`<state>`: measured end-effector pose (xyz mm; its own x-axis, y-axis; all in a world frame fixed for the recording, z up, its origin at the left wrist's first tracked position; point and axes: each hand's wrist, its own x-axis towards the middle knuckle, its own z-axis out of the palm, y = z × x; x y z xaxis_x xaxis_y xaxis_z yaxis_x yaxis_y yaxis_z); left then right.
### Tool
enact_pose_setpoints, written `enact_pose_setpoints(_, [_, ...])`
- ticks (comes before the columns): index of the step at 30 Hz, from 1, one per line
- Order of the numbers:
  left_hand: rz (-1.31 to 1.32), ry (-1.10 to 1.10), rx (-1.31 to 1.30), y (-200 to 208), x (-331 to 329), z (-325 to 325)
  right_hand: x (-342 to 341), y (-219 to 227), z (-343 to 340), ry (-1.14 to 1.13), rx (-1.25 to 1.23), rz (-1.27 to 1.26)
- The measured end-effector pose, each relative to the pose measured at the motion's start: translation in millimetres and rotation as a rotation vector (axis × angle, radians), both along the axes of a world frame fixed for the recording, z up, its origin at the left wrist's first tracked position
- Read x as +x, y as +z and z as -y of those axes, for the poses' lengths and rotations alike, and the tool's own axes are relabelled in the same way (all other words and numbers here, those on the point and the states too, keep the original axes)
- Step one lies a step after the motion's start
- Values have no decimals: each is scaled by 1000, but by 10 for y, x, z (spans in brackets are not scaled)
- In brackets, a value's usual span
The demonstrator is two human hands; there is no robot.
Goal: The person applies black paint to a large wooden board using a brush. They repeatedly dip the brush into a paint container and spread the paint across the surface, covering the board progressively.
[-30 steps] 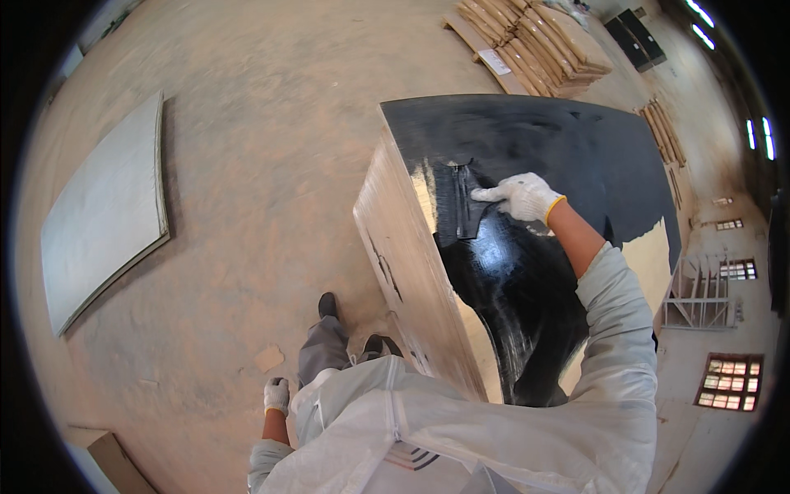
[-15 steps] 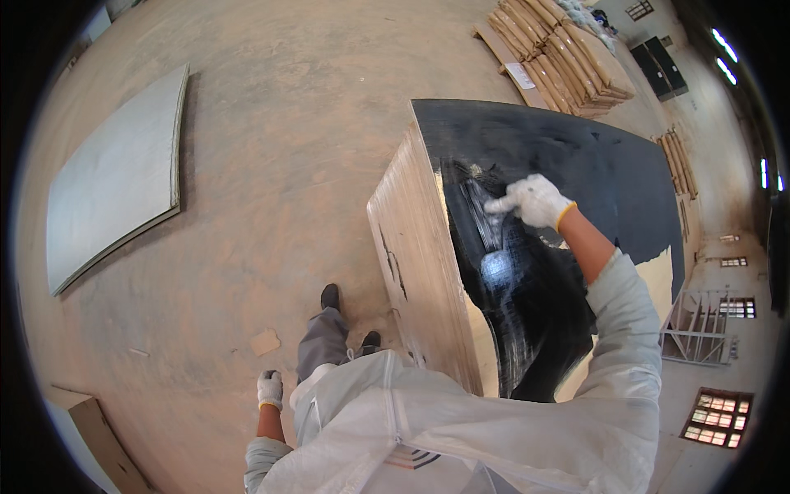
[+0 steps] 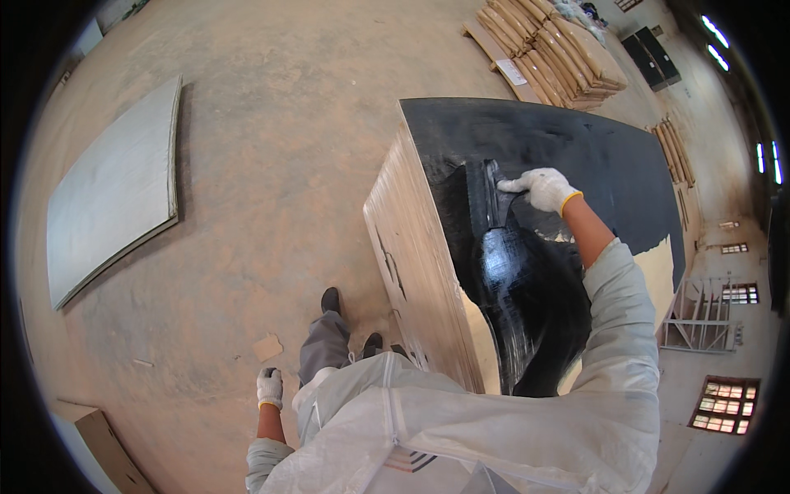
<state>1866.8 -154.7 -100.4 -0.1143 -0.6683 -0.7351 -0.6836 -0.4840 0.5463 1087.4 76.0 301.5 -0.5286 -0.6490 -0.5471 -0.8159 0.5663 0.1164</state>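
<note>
My right hand (image 3: 546,190), in a white knit glove with a yellow cuff, is closed on a wide, flat scraper (image 3: 491,198) smeared with black. The scraper's edge lies on the wet black coating (image 3: 527,284) that covers much of a pale board top (image 3: 656,276). That board is the top of a tall stack of sheets (image 3: 420,263). Bare pale patches show along its near edge and right side. My left hand (image 3: 270,388), gloved the same way, hangs low beside my leg, curled closed with no object showing in it.
On the floor to the left lies a low stack of grey-white sheets (image 3: 119,193). Brown wrapped bundles (image 3: 559,58) are piled beyond the black board. A metal frame rack (image 3: 699,321) stands at right, and a box-like stack (image 3: 99,445) at lower left. A flat scrap (image 3: 267,347) lies near my feet.
My right hand and the scraper have shifted slightly toward the far side of the board; the scraper, blurred before, now shows sharply. My left hand has stayed low and closed.
</note>
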Motion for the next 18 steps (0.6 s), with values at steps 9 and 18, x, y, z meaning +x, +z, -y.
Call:
enact_pose_setpoints(9, [87, -114, -36, -123, 323, 59, -107, -29, 44, 89, -91, -9])
enact_pose_setpoints(18, [61, -124, -5, 326, -140, 120, 762, 12, -261, 493, 73, -15])
